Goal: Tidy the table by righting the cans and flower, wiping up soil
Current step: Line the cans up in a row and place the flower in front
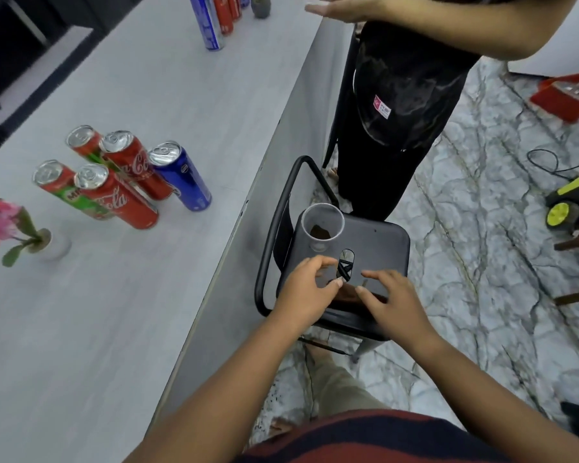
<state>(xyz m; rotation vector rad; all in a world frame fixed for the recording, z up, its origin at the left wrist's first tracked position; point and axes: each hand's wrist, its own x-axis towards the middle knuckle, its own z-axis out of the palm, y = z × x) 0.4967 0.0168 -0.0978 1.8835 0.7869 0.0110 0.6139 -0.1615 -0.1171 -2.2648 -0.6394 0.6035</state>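
Several cans stand upright on the white table (141,295): two Coca-Cola cans (121,198), two green-and-red Milo cans (56,182) and a blue Pepsi can (181,177). A pink flower (0,222) stands in a small white pot (56,247) at the left. On the black chair seat (378,248) stands a clear plastic cup (322,228) with brown soil in it. My left hand (306,289) and my right hand (386,302) hover over the seat just in front of the cup, fingers apart, holding nothing. A smear of brown soil (348,294) lies between them.
More cans (214,21) and a small grey pot (260,6) stand at the table's far end. Another person in black (405,105) stands behind the chair, one hand held out over the table edge. A yellow machine (569,202) and a red dustpan (562,98) are on the marble floor.
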